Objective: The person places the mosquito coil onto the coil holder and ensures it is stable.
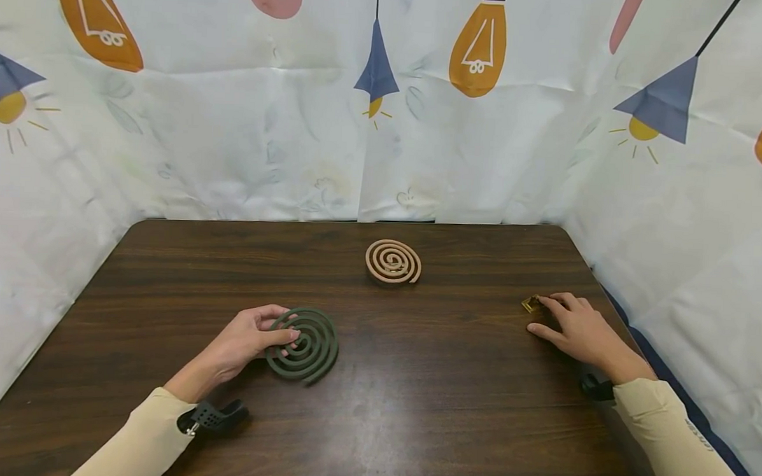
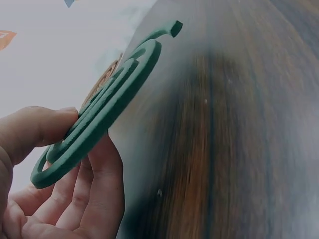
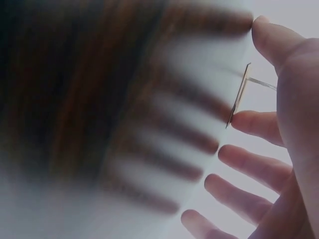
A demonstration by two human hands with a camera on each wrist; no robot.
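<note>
My left hand (image 1: pixel 246 342) pinches a dark green mosquito coil (image 1: pixel 319 346) by its left side. The thumb presses on the coil's face and the other fingers lie behind it. In the left wrist view the green coil (image 2: pixel 112 107) is tilted above the tabletop. At the right, my right hand (image 1: pixel 582 335) rests its spread fingertips on the table. Its index fingertip is right at a small gold-coloured metal stand (image 1: pixel 530 304). Seen edge-on in the right wrist view, the metal stand (image 3: pixel 239 94) has a flat base and a thin upright prong, with the thumb apart from it.
A tan mosquito coil (image 1: pixel 393 261) lies near the back middle of the dark wooden table (image 1: pixel 413 407). White curtains (image 1: pixel 233 142) with printed lamps and bulbs hang around the table's back and sides. Each wrist wears a black strap (image 1: pixel 214 416).
</note>
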